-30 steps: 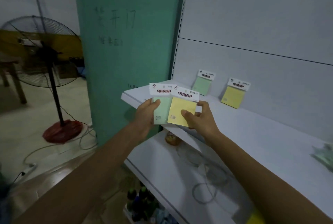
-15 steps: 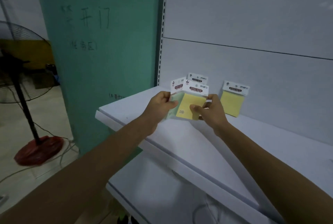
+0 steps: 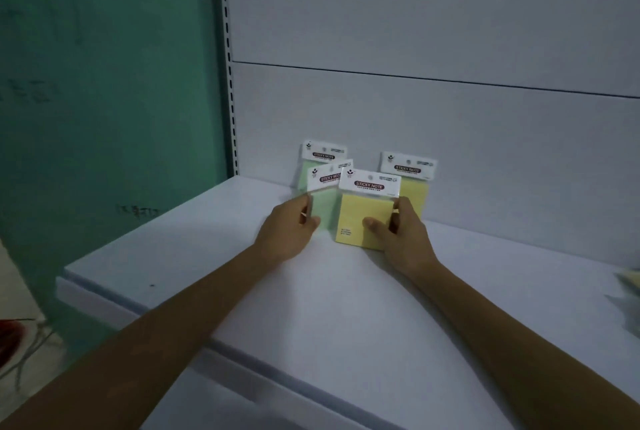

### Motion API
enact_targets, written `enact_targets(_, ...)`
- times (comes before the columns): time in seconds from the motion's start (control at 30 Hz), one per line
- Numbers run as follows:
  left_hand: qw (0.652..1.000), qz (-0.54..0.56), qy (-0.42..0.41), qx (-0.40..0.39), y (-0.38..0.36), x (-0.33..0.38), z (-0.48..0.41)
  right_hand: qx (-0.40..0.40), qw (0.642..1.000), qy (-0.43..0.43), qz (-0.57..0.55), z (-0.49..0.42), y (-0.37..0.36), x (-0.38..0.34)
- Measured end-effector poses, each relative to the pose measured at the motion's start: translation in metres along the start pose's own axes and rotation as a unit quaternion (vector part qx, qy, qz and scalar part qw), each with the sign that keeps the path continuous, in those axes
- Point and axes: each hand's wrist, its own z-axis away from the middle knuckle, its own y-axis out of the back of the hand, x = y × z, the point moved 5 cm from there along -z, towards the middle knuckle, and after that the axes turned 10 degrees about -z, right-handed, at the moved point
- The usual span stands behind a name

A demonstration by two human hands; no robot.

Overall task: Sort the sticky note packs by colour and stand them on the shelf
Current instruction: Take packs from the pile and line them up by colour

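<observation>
My left hand (image 3: 289, 234) grips a green sticky note pack (image 3: 325, 203) by its left edge. My right hand (image 3: 401, 234) pinches a yellow pack (image 3: 362, 211) by its right side; that pack overlaps the green one. Both are held upright just above the white shelf (image 3: 207, 239). Behind them a second green pack (image 3: 320, 156) leans against the back panel, partly hidden. To its right, a second yellow pack (image 3: 414, 175) leans there too, right behind my right hand.
More packs (image 3: 628, 294) lie blurred at the shelf's right edge. A green pillar (image 3: 104, 83) stands to the left of the shelf. The slotted upright (image 3: 230, 83) marks the shelf's left back corner. A red fan base (image 3: 10, 336) sits on the floor.
Both hands have carried the two packs forward over the shelf toward the leaning packs at the back. The view has moved closer and to the right.
</observation>
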Motion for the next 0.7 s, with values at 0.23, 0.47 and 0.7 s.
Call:
enact_targets(0.23,0.998,-0.004,-0.061,-0.018,0.007,-0.018,-0.048,0.009,0.999,-0.045,0.019,-0.006,0.002,0.007)
enact_targets(0.47,0.995,0.053,-0.084,-0.007,0.014,-0.053,-0.092,0.058,0.987,-0.115,0.095,-0.025,0.000,0.000)
enact_targets(0.7,0.988,0.101,-0.108,-0.046,0.005,-0.065,-0.113,0.137,0.975,-0.130,0.115,-0.034,0.004,-0.013)
